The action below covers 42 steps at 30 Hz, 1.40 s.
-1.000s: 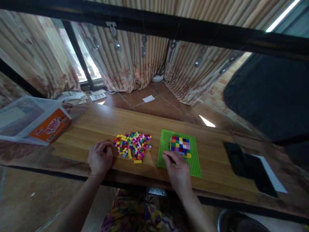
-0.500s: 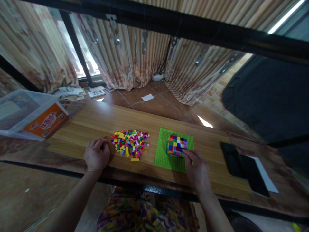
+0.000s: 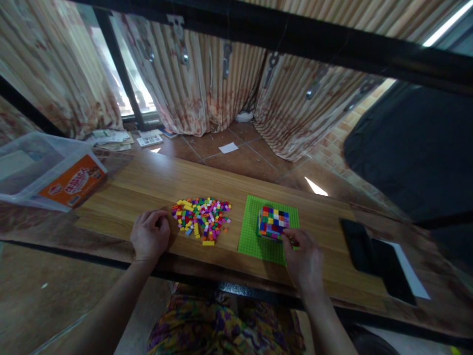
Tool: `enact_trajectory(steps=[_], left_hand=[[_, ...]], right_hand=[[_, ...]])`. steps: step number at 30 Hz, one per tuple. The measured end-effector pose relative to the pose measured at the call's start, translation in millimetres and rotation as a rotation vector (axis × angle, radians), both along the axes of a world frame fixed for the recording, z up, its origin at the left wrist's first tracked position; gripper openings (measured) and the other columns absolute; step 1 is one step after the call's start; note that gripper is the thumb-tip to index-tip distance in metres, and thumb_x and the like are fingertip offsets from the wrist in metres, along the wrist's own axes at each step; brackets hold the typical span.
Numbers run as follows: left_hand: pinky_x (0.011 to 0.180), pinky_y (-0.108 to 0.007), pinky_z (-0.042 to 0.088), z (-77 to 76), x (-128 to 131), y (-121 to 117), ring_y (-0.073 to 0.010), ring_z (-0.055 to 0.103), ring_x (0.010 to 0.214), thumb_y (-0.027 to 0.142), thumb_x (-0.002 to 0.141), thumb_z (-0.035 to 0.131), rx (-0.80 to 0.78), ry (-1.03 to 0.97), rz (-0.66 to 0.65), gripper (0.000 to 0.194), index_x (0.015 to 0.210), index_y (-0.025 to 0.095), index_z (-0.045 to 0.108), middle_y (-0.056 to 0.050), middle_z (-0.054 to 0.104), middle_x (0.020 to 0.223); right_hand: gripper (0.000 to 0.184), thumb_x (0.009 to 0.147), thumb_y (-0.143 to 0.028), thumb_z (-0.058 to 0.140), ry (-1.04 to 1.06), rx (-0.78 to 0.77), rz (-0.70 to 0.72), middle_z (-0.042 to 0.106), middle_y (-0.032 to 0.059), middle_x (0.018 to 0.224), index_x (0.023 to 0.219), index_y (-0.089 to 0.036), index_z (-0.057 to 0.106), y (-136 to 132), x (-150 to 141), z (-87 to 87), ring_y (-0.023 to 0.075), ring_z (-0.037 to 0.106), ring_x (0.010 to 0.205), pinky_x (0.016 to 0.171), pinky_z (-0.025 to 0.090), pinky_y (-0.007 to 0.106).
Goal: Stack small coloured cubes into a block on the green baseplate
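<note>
- Nearest to us is the cloth with yellow and purple shapes (image 3: 207, 325) on our lap.
- Our left hand (image 3: 150, 235) rests on the long brown wooden board (image 3: 177, 172), just beside the bricks. Its fingers curl in loosely, and we cannot tell if they have anything in them.
- Our right hand (image 3: 305, 256) has its thumb and finger close together at the near right corner of the block build. We cannot tell if they pinch a small brick or just touch the build.
- The boxy block build of many bright colors (image 3: 273, 223) sits on the flat green studded plate (image 3: 251, 239), which lies on the board.
- The pile of small loose plastic bricks (image 3: 203, 217) is spread out between our left hand and the green plate. One long yellow brick (image 3: 208, 243) lies at its near edge.
- Over on the right we see two flat black things (image 3: 356, 244), with white paper (image 3: 410, 271) partly under one.
- Over on the left is the see-through plastic bin (image 3: 25, 190) with an orange label (image 3: 74, 182).
- Past the board, a white sheet (image 3: 228, 147) lies on the brown tile floor (image 3: 254, 162).
- Farthest off hang tan striped curtains (image 3: 203, 88).
</note>
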State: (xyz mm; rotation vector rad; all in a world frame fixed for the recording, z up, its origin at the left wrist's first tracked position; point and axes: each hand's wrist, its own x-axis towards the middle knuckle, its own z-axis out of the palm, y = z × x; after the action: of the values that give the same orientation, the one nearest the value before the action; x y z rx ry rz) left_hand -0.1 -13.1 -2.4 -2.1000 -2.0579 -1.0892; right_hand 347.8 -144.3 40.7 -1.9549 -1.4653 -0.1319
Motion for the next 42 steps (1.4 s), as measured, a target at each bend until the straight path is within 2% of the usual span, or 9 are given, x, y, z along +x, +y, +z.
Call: enact_trajectory(steps=[6,11,19,25,28,30,34,36,42], left_hand=[[0.085,-0.035,0.049,-1.2,-0.1,-0.1,-0.0234,0.063,0.090,0.022,0.081,0.050,0.020,0.007,0.007,0.021,0.082,0.020,0.071,-0.007,0.070,0.091],[0.085,-0.036,0.049,-0.5,-0.5,-0.8,-0.0239,0.062,0.091,0.022,0.081,0.051,0.005,0.013,0.006,0.021,0.084,0.020,0.071,-0.008,0.070,0.093],[0.086,-0.037,0.049,-1.5,0.1,0.1,-0.0243,0.062,0.092,0.022,0.081,0.051,-0.009,-0.003,0.013,0.021,0.085,0.021,0.072,-0.007,0.070,0.092],[0.084,-0.035,0.048,-0.8,1.5,-0.6,-0.0237,0.063,0.091,0.021,0.082,0.051,-0.004,-0.004,0.008,0.021,0.083,0.021,0.072,-0.007,0.070,0.092],[0.083,-0.035,0.048,-1.3,2.0,-1.0,-0.0238,0.062,0.092,0.021,0.083,0.051,-0.015,-0.011,0.024,0.021,0.083,0.021,0.072,-0.007,0.070,0.092],[0.084,-0.035,0.048,-2.1,2.0,-1.1,-0.0236,0.062,0.092,0.020,0.083,0.051,-0.023,-0.010,0.025,0.021,0.084,0.021,0.072,-0.007,0.070,0.092],[0.084,-0.036,0.048,-3.5,1.4,-0.9,-0.0235,0.062,0.092,0.020,0.082,0.050,-0.017,-0.008,0.011,0.021,0.083,0.021,0.072,-0.007,0.070,0.091],[0.084,-0.035,0.048,-3.7,1.1,-1.0,-0.0232,0.062,0.091,0.020,0.083,0.050,0.000,-0.012,0.003,0.021,0.083,0.020,0.071,-0.007,0.070,0.091],[0.084,-0.033,0.048,-3.6,1.6,-2.2,-0.0219,0.062,0.090,0.018,0.082,0.051,0.004,-0.016,-0.006,0.020,0.083,0.021,0.071,-0.006,0.070,0.090]], right_hand=[[0.022,0.090,-0.029,0.054,-0.067,0.077,-0.029,0.068,0.0078,0.089,0.087,-0.017,0.072,-4.7,-2.7,-9.4,0.0179,0.063,0.081,0.074,0.052,0.031],[0.026,0.093,-0.028,0.049,-0.119,0.063,-0.032,0.066,0.0101,0.093,0.095,-0.017,0.073,-8.6,-7.4,-11.3,0.0201,0.062,0.088,0.081,0.051,0.035],[0.029,0.095,-0.030,0.046,-0.097,0.091,-0.018,0.063,0.0112,0.099,0.098,-0.018,0.072,-10.2,-8.8,-19.3,0.0198,0.059,0.091,0.081,0.052,0.036],[0.030,0.095,-0.032,0.047,-0.161,0.060,-0.015,0.064,0.0130,0.102,0.100,-0.017,0.073,-15.0,-7.6,-13.3,0.0214,0.060,0.091,0.079,0.051,0.036],[0.025,0.094,-0.030,0.051,-0.148,0.145,-0.005,0.067,0.0118,0.099,0.101,-0.017,0.072,-13.9,-25.6,-9.7,0.0213,0.061,0.092,0.082,0.051,0.036],[0.023,0.094,-0.029,0.052,-0.072,0.181,0.053,0.068,0.0103,0.096,0.098,-0.018,0.072,-8.9,-46.4,-9.4,0.0202,0.063,0.090,0.084,0.052,0.035],[0.025,0.095,-0.029,0.048,0.113,0.041,0.245,0.069,0.0072,0.091,0.095,-0.021,0.071,10.2,-89.3,-13.6,0.0184,0.064,0.085,0.082,0.052,0.034],[0.025,0.095,-0.028,0.047,0.171,-0.020,0.284,0.070,0.0073,0.091,0.095,-0.020,0.071,21.5,-102.4,-16.6,0.0189,0.063,0.086,0.082,0.051,0.034],[0.025,0.093,-0.024,0.047,0.214,-0.091,0.348,0.069,0.0070,0.091,0.096,-0.019,0.071,48.6,-111.7,-23.8,0.0191,0.061,0.087,0.083,0.048,0.033]])
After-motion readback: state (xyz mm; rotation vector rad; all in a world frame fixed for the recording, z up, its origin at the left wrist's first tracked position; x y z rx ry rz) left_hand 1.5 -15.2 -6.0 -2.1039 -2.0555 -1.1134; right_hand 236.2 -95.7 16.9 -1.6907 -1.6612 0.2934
